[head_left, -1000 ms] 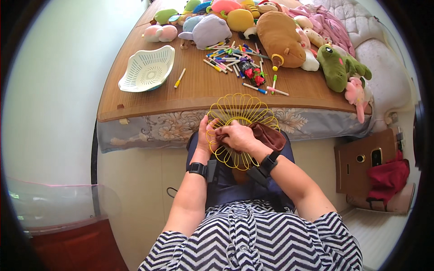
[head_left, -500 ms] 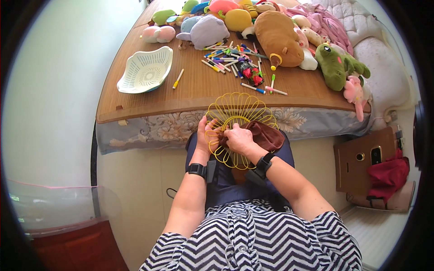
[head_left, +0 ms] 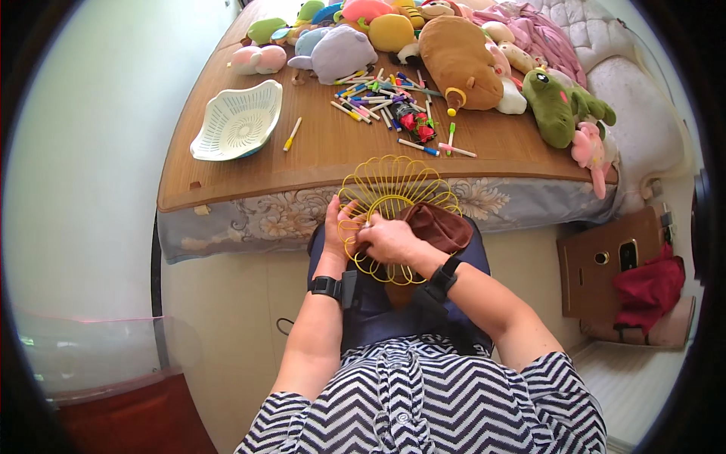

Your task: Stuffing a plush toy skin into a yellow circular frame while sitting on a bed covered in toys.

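Observation:
A round yellow wire basket (head_left: pixel 389 197) with looped, petal-like edges rests over my lap. My left hand (head_left: pixel 337 233) grips its left side, the fingers behind and between the wires. Inside the basket, my right hand (head_left: pixel 390 240) is closed on a dark brown cloth (head_left: pixel 439 228), pressing it toward the left wires near my left fingers. The loose part of the cloth bunches to the right of that hand. My right fingertips are partly hidden.
Ahead stands a bed with a brown mat (head_left: pixel 318 163). On it are a white plastic basket (head_left: pixel 240 125), scattered markers (head_left: pixel 370 101), red artificial roses (head_left: pixel 417 125) and plush toys, including a brown one (head_left: pixel 459 60) and a green one (head_left: pixel 550 110). A brown safe (head_left: pixel 586 265) stands right.
My right hand has shifted slightly left and down along the wires with the cloth. My left hand keeps its hold on the wire basket.

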`<state>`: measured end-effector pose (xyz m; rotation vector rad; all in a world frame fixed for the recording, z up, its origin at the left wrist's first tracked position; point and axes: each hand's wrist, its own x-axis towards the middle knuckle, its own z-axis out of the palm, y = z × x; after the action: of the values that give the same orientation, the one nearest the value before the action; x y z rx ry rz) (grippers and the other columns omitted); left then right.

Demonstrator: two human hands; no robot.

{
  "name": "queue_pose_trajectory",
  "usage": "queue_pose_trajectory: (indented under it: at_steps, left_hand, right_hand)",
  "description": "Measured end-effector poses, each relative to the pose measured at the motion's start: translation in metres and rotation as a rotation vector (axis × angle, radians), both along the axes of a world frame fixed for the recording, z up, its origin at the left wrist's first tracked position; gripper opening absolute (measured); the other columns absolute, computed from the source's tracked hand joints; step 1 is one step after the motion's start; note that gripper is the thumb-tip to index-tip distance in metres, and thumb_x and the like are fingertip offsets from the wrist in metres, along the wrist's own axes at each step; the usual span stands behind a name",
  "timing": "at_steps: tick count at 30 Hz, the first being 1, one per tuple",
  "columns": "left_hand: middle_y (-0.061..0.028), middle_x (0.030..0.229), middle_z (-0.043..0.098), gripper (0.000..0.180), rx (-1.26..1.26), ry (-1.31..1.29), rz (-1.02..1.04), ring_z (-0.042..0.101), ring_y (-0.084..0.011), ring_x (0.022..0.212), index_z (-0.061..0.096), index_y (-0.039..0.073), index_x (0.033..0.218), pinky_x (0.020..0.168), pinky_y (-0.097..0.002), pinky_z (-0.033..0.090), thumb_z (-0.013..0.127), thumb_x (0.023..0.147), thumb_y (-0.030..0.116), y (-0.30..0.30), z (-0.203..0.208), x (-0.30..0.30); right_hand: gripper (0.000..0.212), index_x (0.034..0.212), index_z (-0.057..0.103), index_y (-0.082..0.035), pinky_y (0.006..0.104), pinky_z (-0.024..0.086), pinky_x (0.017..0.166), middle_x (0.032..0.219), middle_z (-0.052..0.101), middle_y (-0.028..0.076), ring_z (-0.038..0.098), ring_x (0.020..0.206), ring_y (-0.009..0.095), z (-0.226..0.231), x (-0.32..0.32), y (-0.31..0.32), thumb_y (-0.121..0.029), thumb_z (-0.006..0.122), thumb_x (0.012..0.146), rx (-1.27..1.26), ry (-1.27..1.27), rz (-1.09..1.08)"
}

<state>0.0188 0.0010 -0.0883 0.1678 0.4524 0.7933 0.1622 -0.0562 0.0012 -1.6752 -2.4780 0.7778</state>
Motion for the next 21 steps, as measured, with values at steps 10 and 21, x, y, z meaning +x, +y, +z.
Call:
queue_pose_trajectory:
  at_steps: [10,21]
  left_hand:
    - [-0.0271,0.112,0.06,0.074,0.004,0.113,0.008,0.064,-0.0368,0.097,0.047,0.006,0.124,0.085,-0.0468,0.054,0.05,0.084,0.068,-0.001,0.005,-0.001]
    - [-0.0282,0.112,0.059,0.072,-0.007,0.072,0.012,0.063,-0.039,0.097,0.046,0.007,0.122,0.082,-0.0503,0.054,0.053,0.084,0.068,0.001,0.001,-0.003]
  right_hand:
    - [0.022,0.097,0.071,-0.023,0.0427,0.055,0.077,0.104,0.06,0.014,0.065,0.092,0.029,-0.003,0.009,-0.008,-0.019,0.062,0.077,0.074,0.095,0.084]
    - [0.02,0.095,0.072,-0.024,0.041,0.054,0.077,0.106,0.059,0.011,0.065,0.093,0.028,-0.006,0.009,-0.001,-0.019,0.06,0.08,0.07,0.036,0.182]
